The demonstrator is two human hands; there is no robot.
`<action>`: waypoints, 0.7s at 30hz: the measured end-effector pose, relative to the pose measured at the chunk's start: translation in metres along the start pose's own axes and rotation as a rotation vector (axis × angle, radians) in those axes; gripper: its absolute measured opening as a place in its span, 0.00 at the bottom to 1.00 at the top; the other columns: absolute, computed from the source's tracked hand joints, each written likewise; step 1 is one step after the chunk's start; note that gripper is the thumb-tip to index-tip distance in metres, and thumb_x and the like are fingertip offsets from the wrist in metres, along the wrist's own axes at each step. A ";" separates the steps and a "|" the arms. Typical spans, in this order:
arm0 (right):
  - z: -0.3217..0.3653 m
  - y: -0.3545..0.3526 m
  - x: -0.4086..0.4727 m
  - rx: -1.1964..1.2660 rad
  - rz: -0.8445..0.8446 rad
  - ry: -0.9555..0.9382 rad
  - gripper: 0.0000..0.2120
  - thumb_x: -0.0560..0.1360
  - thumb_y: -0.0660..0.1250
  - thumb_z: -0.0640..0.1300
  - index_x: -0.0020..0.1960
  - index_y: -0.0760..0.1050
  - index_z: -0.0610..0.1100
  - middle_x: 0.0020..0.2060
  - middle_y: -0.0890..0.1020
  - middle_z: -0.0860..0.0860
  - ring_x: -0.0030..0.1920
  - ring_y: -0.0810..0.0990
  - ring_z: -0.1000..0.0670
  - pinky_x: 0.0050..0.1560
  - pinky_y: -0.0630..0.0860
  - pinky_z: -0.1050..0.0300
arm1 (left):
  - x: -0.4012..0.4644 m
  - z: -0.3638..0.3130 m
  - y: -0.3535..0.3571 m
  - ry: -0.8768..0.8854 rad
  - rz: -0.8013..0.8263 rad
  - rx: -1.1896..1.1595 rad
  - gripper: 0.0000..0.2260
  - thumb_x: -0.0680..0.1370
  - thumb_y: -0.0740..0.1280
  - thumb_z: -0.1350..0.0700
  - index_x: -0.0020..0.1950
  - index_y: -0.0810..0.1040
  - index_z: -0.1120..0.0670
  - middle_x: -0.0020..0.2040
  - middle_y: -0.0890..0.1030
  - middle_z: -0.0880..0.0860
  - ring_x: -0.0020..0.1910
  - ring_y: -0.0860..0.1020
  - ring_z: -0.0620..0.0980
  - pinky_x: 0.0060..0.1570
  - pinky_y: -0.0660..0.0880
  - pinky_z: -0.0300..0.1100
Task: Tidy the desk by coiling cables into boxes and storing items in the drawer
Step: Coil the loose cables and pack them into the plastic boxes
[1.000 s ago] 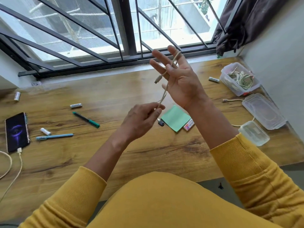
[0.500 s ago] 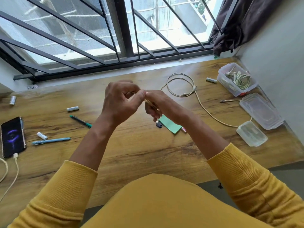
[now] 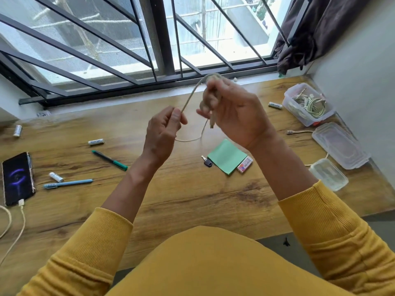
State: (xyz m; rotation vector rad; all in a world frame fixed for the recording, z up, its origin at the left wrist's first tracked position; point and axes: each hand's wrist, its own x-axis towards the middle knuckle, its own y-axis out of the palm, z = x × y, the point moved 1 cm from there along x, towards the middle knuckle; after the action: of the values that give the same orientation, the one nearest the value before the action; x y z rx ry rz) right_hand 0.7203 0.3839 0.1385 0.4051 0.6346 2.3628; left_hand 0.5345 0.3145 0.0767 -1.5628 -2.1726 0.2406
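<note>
We see that both hands are now lifted above the desk [image 3: 192, 201], where half a second ago they were pressed together low over it. The right hand [image 3: 237, 116] has its fingers curled around several turns of the beige cable [image 3: 189, 99], and the plug hangs below the palm. The left hand [image 3: 164, 133] pinches the free part of the cable between thumb and forefinger, at about 9 o'clock from the right hand. The long loop that lay on the desk toward 12 o'clock is gone; only a short bow hangs between the hands. We judge the coiling nearly finished. The open box [image 3: 307, 103] with other cables waits at 2 o'clock, well apart from the hands.
</note>
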 end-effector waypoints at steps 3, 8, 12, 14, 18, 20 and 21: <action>0.008 -0.003 0.005 0.014 -0.072 -0.065 0.11 0.87 0.53 0.43 0.55 0.74 0.45 0.46 0.83 0.48 0.60 0.81 0.42 0.69 0.69 0.39 | -0.011 0.005 0.010 -0.021 0.049 0.056 0.14 0.87 0.59 0.48 0.46 0.81 0.46 0.32 0.74 0.44 0.33 0.73 0.48 0.35 0.75 0.56; -0.001 0.001 0.019 -0.007 -0.199 -0.120 0.11 0.90 0.49 0.42 0.59 0.70 0.45 0.57 0.86 0.45 0.66 0.82 0.42 0.68 0.72 0.44 | -0.029 -0.010 0.033 0.038 0.205 0.119 0.11 0.87 0.62 0.52 0.60 0.85 0.48 0.32 0.77 0.47 0.31 0.73 0.45 0.35 0.69 0.45; -0.019 -0.002 0.021 -0.365 -0.347 -0.174 0.12 0.90 0.51 0.41 0.68 0.68 0.39 0.47 0.85 0.39 0.52 0.87 0.42 0.54 0.79 0.59 | -0.027 -0.028 0.030 0.120 0.224 0.212 0.12 0.86 0.64 0.51 0.64 0.85 0.51 0.28 0.73 0.43 0.28 0.71 0.42 0.32 0.64 0.41; -0.028 -0.005 0.020 -0.520 -0.365 -0.197 0.14 0.90 0.52 0.41 0.73 0.66 0.39 0.40 0.81 0.38 0.43 0.84 0.44 0.49 0.79 0.58 | -0.022 -0.035 0.021 0.178 0.188 0.270 0.12 0.85 0.67 0.50 0.63 0.86 0.51 0.28 0.73 0.44 0.27 0.71 0.44 0.32 0.63 0.40; -0.036 -0.010 0.017 -0.684 -0.295 -0.180 0.19 0.89 0.55 0.38 0.79 0.62 0.42 0.36 0.73 0.41 0.38 0.73 0.44 0.42 0.75 0.56 | -0.013 -0.038 0.004 0.217 0.131 0.335 0.11 0.82 0.70 0.49 0.60 0.88 0.51 0.27 0.73 0.47 0.26 0.69 0.46 0.30 0.63 0.40; -0.039 -0.013 0.017 -0.758 -0.249 -0.134 0.24 0.86 0.57 0.35 0.80 0.60 0.46 0.36 0.71 0.42 0.37 0.71 0.44 0.41 0.73 0.51 | -0.012 -0.038 0.001 0.236 0.133 0.336 0.10 0.82 0.70 0.49 0.58 0.88 0.50 0.28 0.75 0.48 0.26 0.70 0.48 0.30 0.64 0.41; -0.040 -0.014 0.017 -0.795 -0.231 -0.110 0.26 0.85 0.57 0.35 0.81 0.59 0.48 0.36 0.71 0.42 0.37 0.71 0.44 0.41 0.73 0.50 | -0.012 -0.038 0.000 0.247 0.134 0.332 0.10 0.81 0.70 0.50 0.58 0.88 0.50 0.28 0.76 0.48 0.27 0.70 0.48 0.29 0.64 0.42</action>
State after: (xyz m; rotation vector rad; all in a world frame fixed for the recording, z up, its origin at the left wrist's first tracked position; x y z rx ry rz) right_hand 0.6969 0.3908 0.0996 0.0903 -0.3098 2.1374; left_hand 0.5543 0.2990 0.1076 -1.4624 -1.7410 0.4049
